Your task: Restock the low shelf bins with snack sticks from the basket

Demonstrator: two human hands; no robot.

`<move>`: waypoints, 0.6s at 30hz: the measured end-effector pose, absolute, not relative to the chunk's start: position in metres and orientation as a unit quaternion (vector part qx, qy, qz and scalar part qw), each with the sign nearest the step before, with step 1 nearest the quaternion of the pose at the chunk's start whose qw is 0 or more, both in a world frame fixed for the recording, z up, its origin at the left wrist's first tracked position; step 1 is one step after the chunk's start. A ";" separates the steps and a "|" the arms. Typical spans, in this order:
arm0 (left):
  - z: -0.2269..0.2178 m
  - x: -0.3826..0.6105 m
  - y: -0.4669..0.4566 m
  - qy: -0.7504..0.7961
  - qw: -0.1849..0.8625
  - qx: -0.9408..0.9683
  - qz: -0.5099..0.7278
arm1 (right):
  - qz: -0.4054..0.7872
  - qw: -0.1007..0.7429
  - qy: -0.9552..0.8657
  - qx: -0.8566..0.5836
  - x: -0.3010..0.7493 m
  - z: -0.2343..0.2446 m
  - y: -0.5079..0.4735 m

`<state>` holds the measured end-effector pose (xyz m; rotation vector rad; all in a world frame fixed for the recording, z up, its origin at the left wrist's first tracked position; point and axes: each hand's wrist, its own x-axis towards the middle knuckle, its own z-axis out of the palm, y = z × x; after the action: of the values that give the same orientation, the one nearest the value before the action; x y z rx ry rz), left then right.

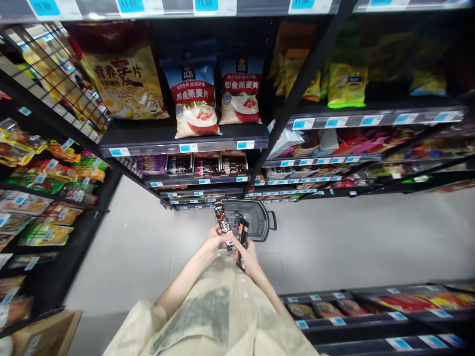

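My left hand (213,240) is closed around a wrapped snack bar (221,219) with a black, white and orange wrapper. In my right hand (251,258) is a second, mostly black wrapped bar (243,235), gripped near its lower half. The two hands are close together in front of my body, their thumbs almost meeting. Below and beyond them, a grey plastic shopping basket (262,222) stands on the floor with its handle to the right. A small dark package (237,217) shows inside the basket, partly covered by the bars.
Ahead is a shelf with bags of oatmeal (196,106) and, lower down, boxes of wrapped bars (206,164). Another shelf of packaged snacks (46,232) runs along the left. Low racks (345,309) stand at the right. A cardboard box (48,333) sits bottom left.
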<state>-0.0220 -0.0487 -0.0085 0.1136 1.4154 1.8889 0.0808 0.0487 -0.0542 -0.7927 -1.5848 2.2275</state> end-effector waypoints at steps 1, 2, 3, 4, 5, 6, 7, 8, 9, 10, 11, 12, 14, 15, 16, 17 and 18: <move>-0.010 -0.022 -0.045 0.552 0.382 0.040 0.740 | 0.774 0.147 -0.552 -0.274 0.081 -0.055 0.052; -0.011 -0.021 -0.042 0.551 0.384 0.035 0.740 | 0.774 0.150 -0.549 -0.277 0.081 -0.056 0.054; -0.013 -0.021 -0.039 0.554 0.382 0.030 0.739 | 0.775 0.154 -0.543 -0.285 0.080 -0.058 0.056; -0.015 -0.020 -0.036 0.558 0.377 0.026 0.738 | 0.775 0.161 -0.534 -0.297 0.079 -0.059 0.058; -0.017 -0.020 -0.033 0.561 0.374 0.026 0.738 | 0.775 0.169 -0.524 -0.311 0.078 -0.060 0.060; -0.019 -0.020 -0.031 0.563 0.374 0.033 0.736 | 0.773 0.178 -0.514 -0.327 0.076 -0.061 0.061; -0.019 -0.020 -0.030 0.563 0.378 0.042 0.734 | 0.772 0.187 -0.504 -0.340 0.075 -0.061 0.061; -0.020 -0.020 -0.029 0.560 0.384 0.050 0.732 | 0.771 0.196 -0.494 -0.351 0.073 -0.061 0.062; -0.020 -0.020 -0.028 0.556 0.391 0.053 0.732 | 0.773 0.203 -0.484 -0.358 0.072 -0.061 0.063; -0.020 -0.021 -0.028 0.549 0.396 0.049 0.734 | 0.776 0.205 -0.475 -0.360 0.071 -0.062 0.063; -0.019 -0.022 -0.028 0.540 0.396 0.038 0.742 | 0.781 0.202 -0.469 -0.360 0.071 -0.063 0.064; -0.019 -0.023 -0.028 0.529 0.391 0.021 0.753 | 0.786 0.195 -0.467 -0.356 0.071 -0.064 0.064; -0.018 -0.026 -0.029 0.512 0.379 -0.012 0.771 | 0.790 0.172 -0.478 -0.343 0.071 -0.065 0.064; -0.017 -0.028 -0.030 0.510 0.375 -0.022 0.774 | 0.788 0.160 -0.491 -0.334 0.072 -0.065 0.064; -0.017 -0.029 -0.031 0.514 0.374 -0.028 0.772 | 0.784 0.148 -0.509 -0.324 0.072 -0.065 0.064; -0.016 -0.030 -0.032 0.522 0.375 -0.030 0.765 | 0.778 0.139 -0.527 -0.314 0.073 -0.064 0.063; -0.016 -0.031 -0.033 0.531 0.378 -0.030 0.758 | 0.770 0.133 -0.545 -0.304 0.073 -0.062 0.063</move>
<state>-0.0310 -0.0333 -0.0159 -0.0761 1.3573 1.9381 0.0727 0.0626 -0.0622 -0.8809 -1.5813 2.2346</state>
